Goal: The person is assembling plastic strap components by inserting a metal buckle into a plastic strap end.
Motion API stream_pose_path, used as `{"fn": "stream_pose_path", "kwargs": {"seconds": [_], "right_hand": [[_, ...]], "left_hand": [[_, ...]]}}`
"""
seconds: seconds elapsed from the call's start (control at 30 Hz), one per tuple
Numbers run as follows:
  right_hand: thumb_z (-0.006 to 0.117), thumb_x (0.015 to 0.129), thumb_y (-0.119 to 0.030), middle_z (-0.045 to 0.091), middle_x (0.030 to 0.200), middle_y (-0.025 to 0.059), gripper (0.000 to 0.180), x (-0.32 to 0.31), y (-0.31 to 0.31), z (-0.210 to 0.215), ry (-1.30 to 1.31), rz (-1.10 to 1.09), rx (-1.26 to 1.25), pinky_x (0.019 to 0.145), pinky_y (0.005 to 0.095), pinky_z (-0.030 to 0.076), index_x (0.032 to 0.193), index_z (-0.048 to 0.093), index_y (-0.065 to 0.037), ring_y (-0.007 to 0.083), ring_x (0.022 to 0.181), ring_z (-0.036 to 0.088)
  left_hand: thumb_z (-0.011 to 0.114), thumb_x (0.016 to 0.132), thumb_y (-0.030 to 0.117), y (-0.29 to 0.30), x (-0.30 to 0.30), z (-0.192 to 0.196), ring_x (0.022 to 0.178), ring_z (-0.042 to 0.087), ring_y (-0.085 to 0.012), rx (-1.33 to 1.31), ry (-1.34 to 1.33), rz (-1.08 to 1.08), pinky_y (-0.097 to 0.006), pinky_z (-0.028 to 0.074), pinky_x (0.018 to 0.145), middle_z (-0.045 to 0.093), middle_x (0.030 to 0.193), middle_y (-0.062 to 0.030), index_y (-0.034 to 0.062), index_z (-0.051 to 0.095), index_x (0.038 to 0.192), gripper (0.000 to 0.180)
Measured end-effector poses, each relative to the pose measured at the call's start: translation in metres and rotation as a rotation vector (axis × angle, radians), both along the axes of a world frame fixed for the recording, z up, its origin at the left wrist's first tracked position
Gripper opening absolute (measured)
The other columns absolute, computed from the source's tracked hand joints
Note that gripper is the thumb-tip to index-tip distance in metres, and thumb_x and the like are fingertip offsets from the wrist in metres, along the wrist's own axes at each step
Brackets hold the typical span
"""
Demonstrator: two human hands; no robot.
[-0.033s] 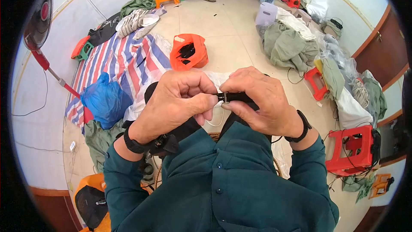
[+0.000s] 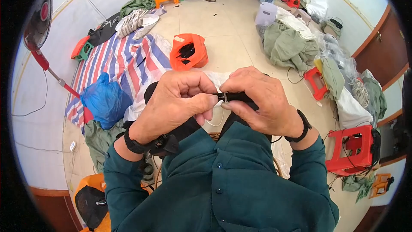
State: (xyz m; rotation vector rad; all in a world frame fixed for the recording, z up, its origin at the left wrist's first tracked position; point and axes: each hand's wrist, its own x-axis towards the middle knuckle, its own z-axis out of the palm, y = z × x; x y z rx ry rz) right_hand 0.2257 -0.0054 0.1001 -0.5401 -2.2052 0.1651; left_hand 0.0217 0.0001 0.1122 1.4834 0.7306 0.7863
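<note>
Change first: none can be made out. Against the frame taken an instant earlier, both hands, the piece between them and the surroundings are matched in place. For the work in hand, no advance or slip is shown; a pause or very fine finger work is suggested, though which of these cannot be told.

Black piece: held up between the two hands, above the lap, roughly level from left to right. A small clasp, metallic-looking, is seen in the gap between the fingertips. Whether one part or two joined parts are held cannot be told.

Left hand: grip closed to a pinch, thumb against forefinger, on the narrow left end just beside the clasp. The remaining fingers are curled beneath.

Right hand: grip parted only by the piece's own thickness, forefinger above, thumb below. The far end is hidden under the palm.

Below the hands, a thin pale cord is looped; any link to the piece cannot be made out.

Beyond the hands, an orange bag is set on the floor, with dark items inside. To the left, a blue bag is rested by a striped sheet.
</note>
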Motion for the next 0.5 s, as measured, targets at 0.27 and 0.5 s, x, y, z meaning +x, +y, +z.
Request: {"fn": "stream_pose_path", "kwargs": {"seconds": [0.27,0.5], "right_hand": [[0.068,0.065,-0.004,0.058,0.085,0.0109,0.034,-0.001,0.003,-0.004,0.003,0.007,0.010,0.072,0.0374,0.045,0.096,0.054,-0.004,0.0302,0.080,0.057],[0.069,0.065,-0.004,0.058,0.084,0.0110,0.034,-0.001,0.002,-0.004,0.009,0.019,-0.012,0.071,0.0364,0.045,0.096,0.055,-0.003,0.0296,0.078,0.057]], "left_hand": [[0.057,0.080,0.003,0.001,0.003,-0.003,0.053,0.055,-0.0055,0.014,0.045,0.030,-0.018,0.045,0.048,0.058,0.062,-0.0029,-0.0012,0.055,0.081,0.004],[0.057,0.078,0.002,-0.003,0.008,-0.011,0.050,0.052,-0.0050,0.154,0.055,0.106,-0.018,0.041,0.044,0.057,0.060,-0.0024,-0.0001,0.057,0.075,0.003]]}}
